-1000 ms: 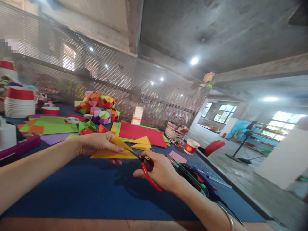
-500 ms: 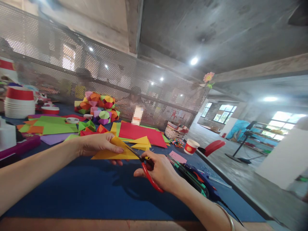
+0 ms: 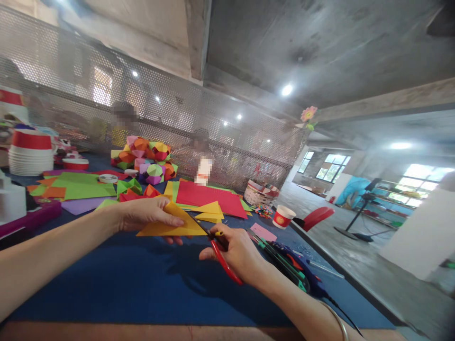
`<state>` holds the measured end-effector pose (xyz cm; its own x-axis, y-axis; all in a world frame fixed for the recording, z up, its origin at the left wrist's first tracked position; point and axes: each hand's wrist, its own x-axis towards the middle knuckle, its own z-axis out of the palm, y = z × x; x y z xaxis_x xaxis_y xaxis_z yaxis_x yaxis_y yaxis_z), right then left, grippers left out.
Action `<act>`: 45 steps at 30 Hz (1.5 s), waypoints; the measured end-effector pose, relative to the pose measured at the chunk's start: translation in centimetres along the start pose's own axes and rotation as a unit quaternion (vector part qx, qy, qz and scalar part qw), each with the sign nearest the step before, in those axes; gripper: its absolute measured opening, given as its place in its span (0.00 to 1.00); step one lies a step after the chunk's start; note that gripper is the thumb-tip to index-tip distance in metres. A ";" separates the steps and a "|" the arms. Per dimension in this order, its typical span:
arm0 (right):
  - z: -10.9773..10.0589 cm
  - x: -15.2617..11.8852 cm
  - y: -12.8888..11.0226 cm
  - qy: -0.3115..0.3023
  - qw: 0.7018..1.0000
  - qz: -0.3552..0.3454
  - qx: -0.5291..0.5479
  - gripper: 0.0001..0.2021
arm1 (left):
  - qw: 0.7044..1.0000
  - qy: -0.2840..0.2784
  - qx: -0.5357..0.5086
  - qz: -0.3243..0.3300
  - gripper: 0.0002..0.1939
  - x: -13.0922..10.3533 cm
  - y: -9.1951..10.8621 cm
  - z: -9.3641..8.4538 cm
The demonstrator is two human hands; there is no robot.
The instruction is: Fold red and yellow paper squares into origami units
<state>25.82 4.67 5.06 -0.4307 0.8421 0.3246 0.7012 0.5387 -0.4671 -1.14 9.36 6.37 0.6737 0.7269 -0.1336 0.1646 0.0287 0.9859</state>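
Note:
My left hand (image 3: 152, 215) pinches a yellow-orange paper sheet (image 3: 188, 229) between thumb and fingers, above the blue table mat (image 3: 117, 279). Red-handled scissors (image 3: 225, 263) are in my right hand (image 3: 241, 251), their blades meeting the slanting right edge of the paper. My right thumb points left, beside the red handle. Just behind the scissors, yellow paper pieces (image 3: 211, 208) lie near a red sheet (image 3: 216, 196).
Folded paper shapes (image 3: 149, 154) and green paper (image 3: 83, 184) lie at the back left, near stacked cups (image 3: 30, 151). On the right are a paper cup (image 3: 283, 216), a cutter (image 3: 284, 265) and a blue tool with a cord (image 3: 309, 272). A mesh screen (image 3: 227, 123) stands behind.

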 end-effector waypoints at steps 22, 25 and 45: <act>-6.1 0.8 3.7 -0.108 0.895 0.223 -0.370 0.10 | 0.999 0.032 -0.001 -0.008 0.25 0.2 0.3 0.1; -6.6 0.3 4.0 -0.104 0.891 0.230 -0.378 0.13 | 0.999 0.051 -0.006 -0.013 0.25 0.3 0.1 0.1; 2.1 3.7 1.7 0.009 0.988 -0.082 0.127 0.12 | 0.995 0.038 -0.094 -0.024 0.33 1.5 -1.4 2.4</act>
<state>24.23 8.70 3.77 -0.5151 0.7432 0.4270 0.4569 0.6596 -0.5968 1.37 8.71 4.55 0.6102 0.7715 -0.1800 0.0532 0.1867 0.9810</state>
